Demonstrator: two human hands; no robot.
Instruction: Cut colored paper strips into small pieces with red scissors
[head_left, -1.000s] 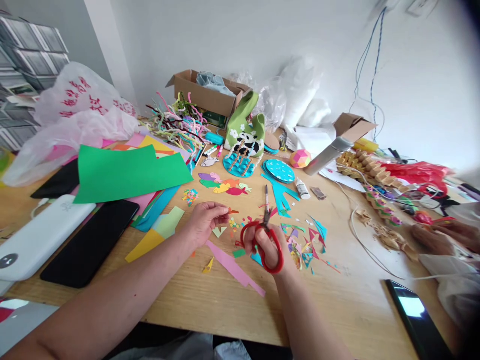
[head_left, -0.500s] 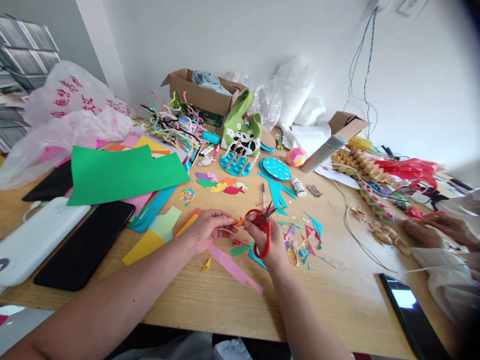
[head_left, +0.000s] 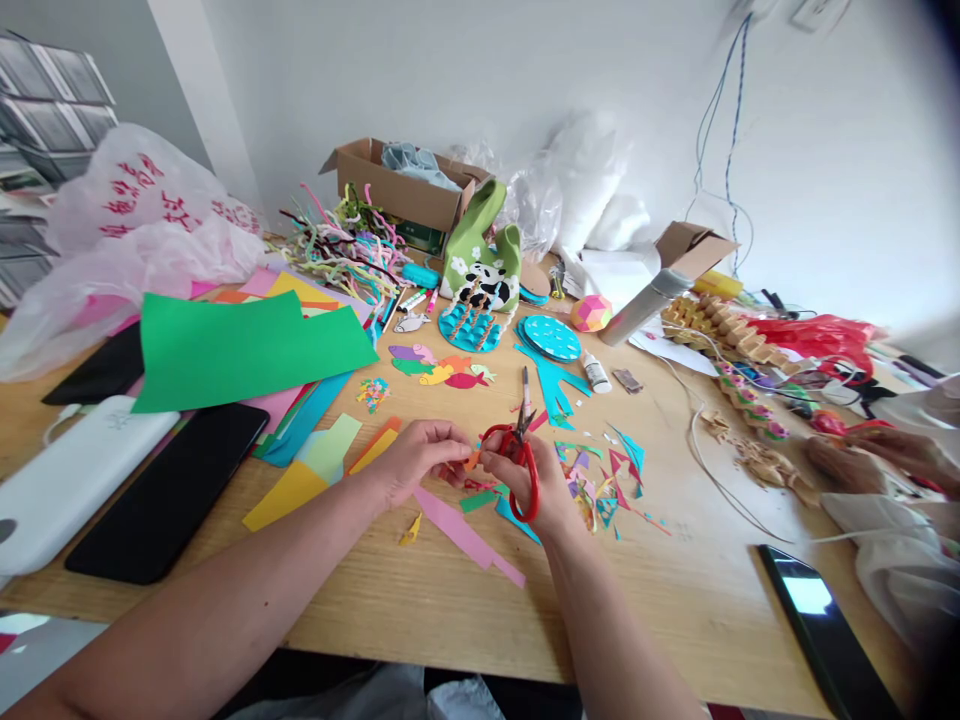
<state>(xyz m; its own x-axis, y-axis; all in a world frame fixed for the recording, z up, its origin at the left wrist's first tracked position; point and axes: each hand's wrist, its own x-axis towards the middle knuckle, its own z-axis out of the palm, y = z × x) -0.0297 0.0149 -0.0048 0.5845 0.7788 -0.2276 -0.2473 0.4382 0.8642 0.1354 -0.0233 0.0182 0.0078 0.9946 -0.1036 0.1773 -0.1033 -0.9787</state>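
Observation:
Closed fingers of my left hand (head_left: 426, 462) pinch a small orange paper piece (head_left: 472, 459), partly hidden by the fingertips. My right hand (head_left: 536, 480) is wrapped round red-handled scissors (head_left: 530, 482), their blades pointing up and away from me; its fingertips also meet the orange piece. Beyond the hands lie coloured paper fish (head_left: 442, 372) and a small pile of tiny paper bits (head_left: 373, 394). Paper scraps (head_left: 600, 480) are scattered right of the scissors. A pink strip (head_left: 469, 538) and a small yellow scrap (head_left: 410, 530) lie nearer me.
Green sheets (head_left: 225, 345), a black phone (head_left: 169, 490) and a white power bank (head_left: 75, 480) are on the left. Farther back are a panda bag (head_left: 484, 260) and a grey bottle (head_left: 646, 308). At right are another person's hands (head_left: 862, 460) and a phone (head_left: 821, 625).
The scissors have turned slightly, their blades now more upright and a little farther left. The orange piece has shifted slightly and is more covered by my fingers.

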